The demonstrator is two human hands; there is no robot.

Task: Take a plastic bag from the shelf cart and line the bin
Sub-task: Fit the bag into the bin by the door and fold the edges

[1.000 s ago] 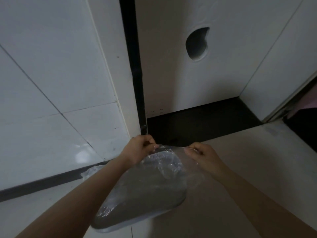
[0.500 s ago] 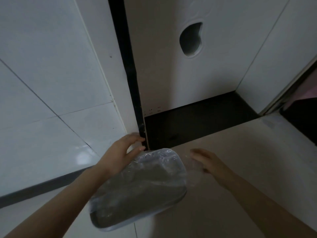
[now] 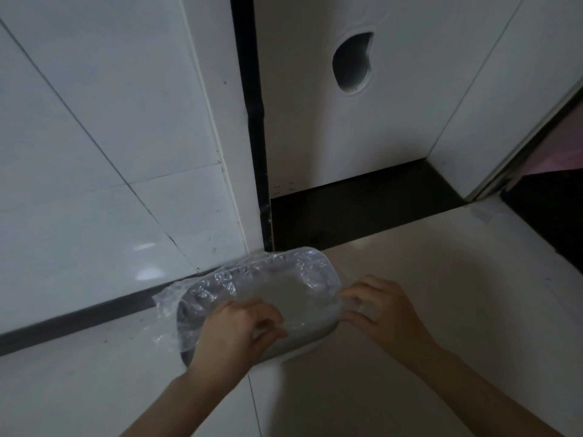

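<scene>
A grey oblong bin (image 3: pixel 220 283) stands on the floor by the wall corner. A clear plastic bag (image 3: pixel 284 279) lies over its mouth and drapes over the rim, with a loose flap hanging out at the left. My left hand (image 3: pixel 239 329) pinches the bag at the bin's near rim. My right hand (image 3: pixel 378 305) grips the bag's edge at the bin's right rim. The bin's near side is hidden behind my left hand.
A white tiled wall (image 3: pixel 94 152) with a dark skirting rises at the left. A white door panel (image 3: pixel 347 121) with a round hole (image 3: pixel 351 63) stands behind a dark threshold (image 3: pixel 362 209). A dark opening (image 3: pixel 549 197) lies at the right. Pale floor (image 3: pixel 441 294) spreads right of the bin.
Both hands have come down from the far end of the bin to its near and right rim and taken hold of the bag. The bag now spreads over the whole mouth.
</scene>
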